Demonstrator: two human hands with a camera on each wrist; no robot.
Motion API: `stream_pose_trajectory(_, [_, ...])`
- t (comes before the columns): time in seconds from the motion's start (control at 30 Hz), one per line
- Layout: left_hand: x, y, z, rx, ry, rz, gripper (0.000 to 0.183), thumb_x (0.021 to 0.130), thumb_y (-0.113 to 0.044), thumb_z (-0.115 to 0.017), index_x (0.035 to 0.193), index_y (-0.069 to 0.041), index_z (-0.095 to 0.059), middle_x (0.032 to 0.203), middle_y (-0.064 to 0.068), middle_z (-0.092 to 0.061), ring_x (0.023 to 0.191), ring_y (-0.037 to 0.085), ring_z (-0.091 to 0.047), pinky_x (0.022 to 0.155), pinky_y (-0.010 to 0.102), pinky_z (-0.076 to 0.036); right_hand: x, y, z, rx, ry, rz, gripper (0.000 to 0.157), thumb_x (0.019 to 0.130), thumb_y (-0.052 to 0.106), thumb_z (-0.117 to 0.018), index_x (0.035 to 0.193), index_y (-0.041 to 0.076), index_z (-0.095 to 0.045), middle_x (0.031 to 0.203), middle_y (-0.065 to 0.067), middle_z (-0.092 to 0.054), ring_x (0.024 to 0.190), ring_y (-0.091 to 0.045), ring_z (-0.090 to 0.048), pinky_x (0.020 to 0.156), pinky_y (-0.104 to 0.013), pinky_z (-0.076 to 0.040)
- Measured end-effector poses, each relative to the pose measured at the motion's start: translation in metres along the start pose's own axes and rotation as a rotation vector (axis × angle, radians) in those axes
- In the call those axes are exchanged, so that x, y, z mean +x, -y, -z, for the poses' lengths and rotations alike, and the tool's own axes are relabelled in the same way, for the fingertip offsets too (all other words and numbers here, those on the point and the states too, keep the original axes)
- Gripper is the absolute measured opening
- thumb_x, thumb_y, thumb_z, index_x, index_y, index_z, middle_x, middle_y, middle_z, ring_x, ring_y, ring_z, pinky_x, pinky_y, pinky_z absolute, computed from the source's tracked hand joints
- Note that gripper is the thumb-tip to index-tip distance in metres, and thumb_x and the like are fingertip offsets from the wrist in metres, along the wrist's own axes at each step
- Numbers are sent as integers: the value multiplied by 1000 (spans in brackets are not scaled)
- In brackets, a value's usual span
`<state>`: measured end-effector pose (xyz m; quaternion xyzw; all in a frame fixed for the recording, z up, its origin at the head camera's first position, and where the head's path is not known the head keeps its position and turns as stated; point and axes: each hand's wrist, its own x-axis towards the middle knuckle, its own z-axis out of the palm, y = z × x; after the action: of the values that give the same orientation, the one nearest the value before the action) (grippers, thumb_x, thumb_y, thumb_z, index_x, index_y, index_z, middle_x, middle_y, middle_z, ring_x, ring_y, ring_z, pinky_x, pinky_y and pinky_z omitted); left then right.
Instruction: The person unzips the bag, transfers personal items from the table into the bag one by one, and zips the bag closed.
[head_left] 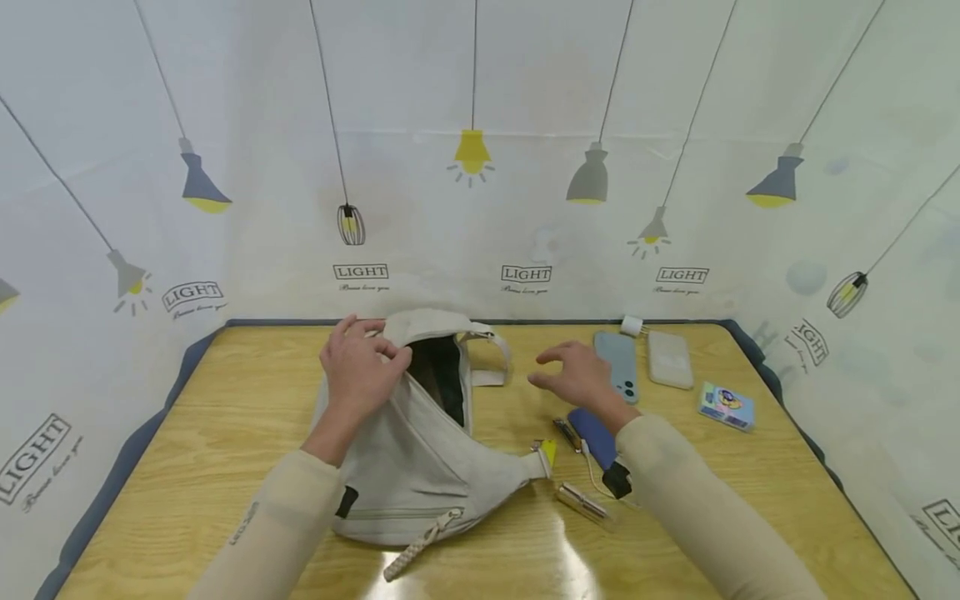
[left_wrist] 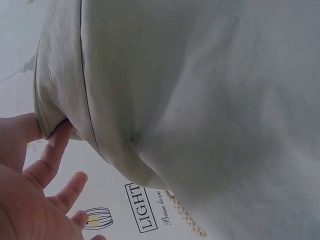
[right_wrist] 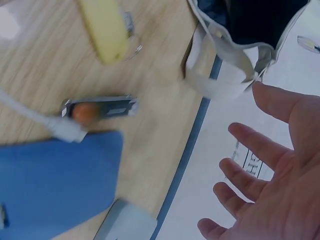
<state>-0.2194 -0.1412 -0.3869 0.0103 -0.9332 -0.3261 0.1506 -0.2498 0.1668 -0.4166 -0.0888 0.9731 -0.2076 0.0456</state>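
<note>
A light grey cloth backpack lies on the table with its zipped mouth spread and a dark lining showing. My left hand pinches the edge of that mouth between thumb and index finger, the other fingers loose, as the left wrist view shows. To the right of the bag, my right hand hovers with fingers apart and nothing in them. In the right wrist view the bag's loop handle appears near that thumb. Beneath the right forearm lie a blue flat object and a nail clipper.
A light blue phone, a white plug, a pale rectangular case and a small blue box lie at the right. Nearer are a lipstick-like tube, a white cable and a yellow object.
</note>
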Motion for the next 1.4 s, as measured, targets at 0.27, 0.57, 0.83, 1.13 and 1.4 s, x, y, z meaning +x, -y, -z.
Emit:
stream_pose_trajectory(0.27, [-2, 3, 2, -15, 4, -5, 28, 87, -28, -62, 70, -10, -76, 135, 9, -58, 144, 32, -26, 112, 63, -15, -4, -22, 5, -55, -32, -44, 71, 89, 49, -64, 144, 8, -46, 150, -21, -38, 132, -50, -39, 95, -68, -39])
stream_pose_trajectory(0.57, [-4, 6, 3, -6, -7, -12, 28, 86, -27, -62, 69, -10, -76, 135, 10, -58, 143, 33, -27, 111, 65, -16, -4, -60, -1, -164, -87, -125, 85, 86, 49, -66, 151, 6, -31, 155, -26, -26, 138, -52, -28, 101, -74, -27])
stream_pose_trajectory(0.83, [-5, 8, 1, -20, -17, -14, 28, 87, -28, -63, 68, -11, -75, 135, 10, -58, 144, 32, -25, 112, 64, -15, -11, -84, -7, -237, -86, -152, 85, 88, 47, -64, 151, 3, -28, 155, -30, -20, 137, -55, -26, 99, -76, -25])
stream_pose_trajectory(1.13, [-5, 6, 1, -32, -19, -13, 27, 86, -27, -64, 68, -11, -76, 134, 9, -58, 145, 32, -25, 111, 65, -15, -13, -95, -14, -293, -107, -123, 78, 91, 47, -61, 148, 1, -32, 149, -35, -28, 133, -56, -32, 96, -74, -31])
stream_pose_trajectory(1.4, [-4, 7, 0, -22, -26, -14, 28, 86, -29, -63, 68, -12, -76, 134, 8, -58, 145, 32, -25, 111, 65, -15, -9, -97, -23, -377, -130, -128, 82, 89, 57, -59, 143, 1, -36, 132, -43, -41, 118, -58, -46, 85, -71, -40])
